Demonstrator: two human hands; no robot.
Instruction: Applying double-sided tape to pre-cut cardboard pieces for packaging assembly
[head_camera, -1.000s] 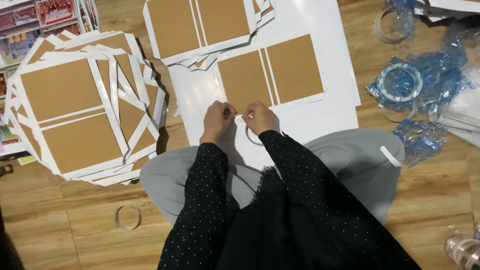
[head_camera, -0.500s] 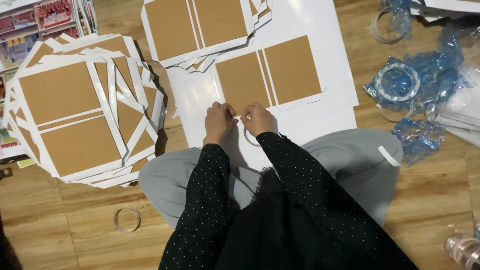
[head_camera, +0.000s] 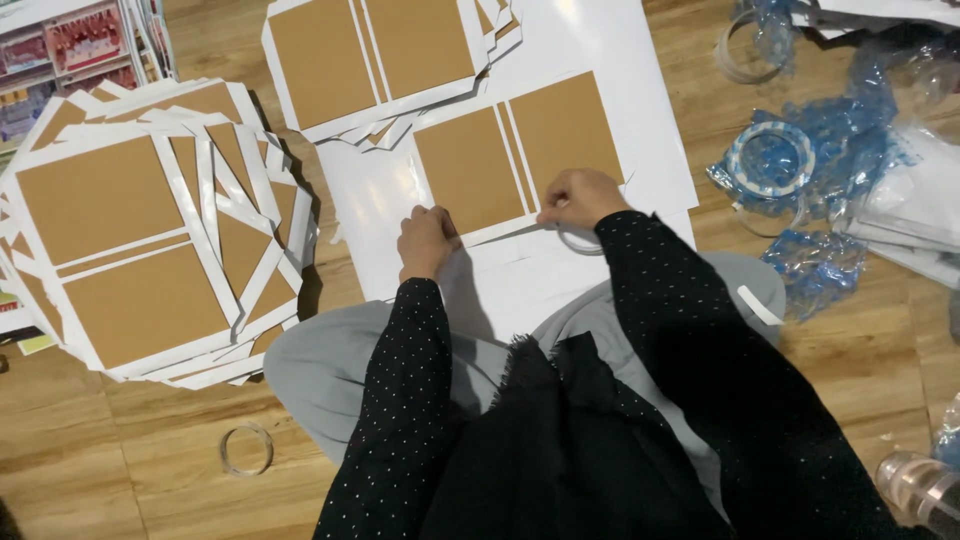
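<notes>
Two hands work at the near edge of a white sheet carrying brown cardboard panels (head_camera: 520, 150), which lies on a larger white sheet (head_camera: 600, 60) on the wooden floor (head_camera: 120, 450). The left hand (head_camera: 428, 240) is curled with its fingers pressed together on the sheet's lower left edge, seemingly pinching the end of a thin white strip (head_camera: 500, 233) (the fingertips themselves are hidden under the knuckles). The right hand (head_camera: 580, 198) is closed too, its grip pinching the other end of that strip near the sheet's lower right corner, with a clear tape roll (head_camera: 578, 240) lying just under the wrist. The strip runs taut between the two hands along the panel's lower border.

To the left sits a fanned stack of finished panels (head_camera: 140, 230), and another stack (head_camera: 380, 60) lies beyond the hands. A spent tape ring (head_camera: 246, 449) rests on the floor near the left knee. Blue plastic wrapping (head_camera: 820, 170) with another tape roll (head_camera: 770, 158) lies to the right.
</notes>
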